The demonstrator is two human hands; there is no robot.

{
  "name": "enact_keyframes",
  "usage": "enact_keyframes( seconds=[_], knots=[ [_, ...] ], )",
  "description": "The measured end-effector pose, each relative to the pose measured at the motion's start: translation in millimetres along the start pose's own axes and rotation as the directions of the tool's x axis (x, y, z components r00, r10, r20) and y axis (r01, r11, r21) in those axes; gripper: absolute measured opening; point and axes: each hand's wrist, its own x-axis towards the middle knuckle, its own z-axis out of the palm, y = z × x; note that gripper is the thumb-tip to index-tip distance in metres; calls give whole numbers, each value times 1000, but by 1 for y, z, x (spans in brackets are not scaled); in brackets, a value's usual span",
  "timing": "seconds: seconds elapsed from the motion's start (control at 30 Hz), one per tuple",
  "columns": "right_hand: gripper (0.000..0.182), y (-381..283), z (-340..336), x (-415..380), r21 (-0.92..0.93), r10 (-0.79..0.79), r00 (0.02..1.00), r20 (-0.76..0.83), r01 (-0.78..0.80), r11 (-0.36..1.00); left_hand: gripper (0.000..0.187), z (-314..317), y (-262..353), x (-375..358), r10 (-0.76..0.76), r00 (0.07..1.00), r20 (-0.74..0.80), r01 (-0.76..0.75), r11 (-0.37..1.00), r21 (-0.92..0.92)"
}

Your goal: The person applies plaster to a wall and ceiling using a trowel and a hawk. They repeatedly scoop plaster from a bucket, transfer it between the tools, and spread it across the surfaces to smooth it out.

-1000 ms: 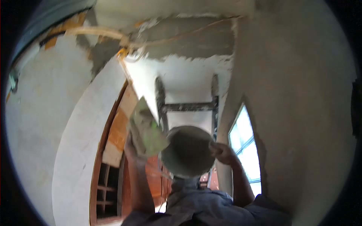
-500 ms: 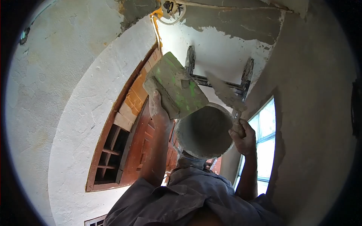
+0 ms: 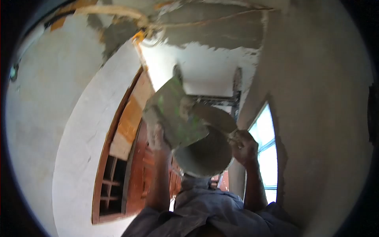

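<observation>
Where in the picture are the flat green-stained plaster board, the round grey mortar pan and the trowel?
flat green-stained plaster board [image 3: 175, 114], head view, middle of its smeared face.
round grey mortar pan [image 3: 203, 158], head view, its curved underside.
trowel [image 3: 215, 118], head view, middle of its mortar-coated blade.

green-stained board [image 3: 173, 114], tilted, trowel [image 3: 213, 117] touching

I count one green-stained, mortar-caked square board [image 3: 176, 114] at ten o'clock, one grey mortar-smeared trowel [image 3: 215, 117] at one o'clock, one round grey mortar-crusted pan [image 3: 205, 156] dead centre, one dark ladder [image 3: 236, 89] at twelve, one bright window [image 3: 265, 154] at three, and two bare hands.
</observation>
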Motion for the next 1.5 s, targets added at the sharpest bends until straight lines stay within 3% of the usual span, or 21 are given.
enact_keyframes(
  seconds=[0.07,0.17,0.27,0.37,0.4,0.5,0.6,0.8,1.0,1.1,1.2,1.3,1.4,1.5],
  knots=[
    [20,8,0,4,-113,-88,991,-97,77,991,49,-2,1,-3,-28,997,78,29,1000,0],
    [27,5,-2,20,-30,-59,984,-167,54,998,53,0,-4,-15,-91,989,113,91,996,4],
    [22,1,-6,48,277,152,960,-236,-84,957,58,4,-7,-28,-198,969,146,205,978,-35],
    [20,11,4,84,558,175,929,-325,38,829,61,1,-9,-37,-237,964,123,242,970,-27],
    [19,9,-2,95,648,208,949,-238,-4,762,61,-3,-9,-38,-246,961,123,251,968,-24],
    [20,5,-14,142,747,300,921,-248,-16,665,61,-20,-12,-44,-261,961,89,263,965,-10],
    [23,6,-25,185,713,260,909,-327,57,699,61,-30,-16,-51,-258,966,24,258,966,2],
    [20,5,-21,235,777,334,869,-364,86,623,59,-35,-15,-68,-283,959,5,283,959,-14],
    [29,2,-21,256,810,345,903,-255,4,587,62,-43,-24,-76,-324,946,-25,324,946,-20],
    [30,-2,-31,264,869,333,930,-158,-29,494,63,-59,-39,-80,-338,939,-66,338,941,-16],
    [29,-7,-40,272,846,335,930,-152,-53,531,63,-65,-43,-79,-348,935,-59,349,937,2],
    [28,-10,-42,278,775,286,954,-93,-111,622,58,-38,-27,-77,-363,929,-71,363,932,-14],
    [27,-10,-30,269,771,191,982,-10,-114,627,52,-37,-30,-78,-399,913,-86,397,917,-44],
    [28,-12,-25,251,785,180,973,-144,2,619,59,-45,-45,-76,-388,920,-58,389,921,8]
  ],
)
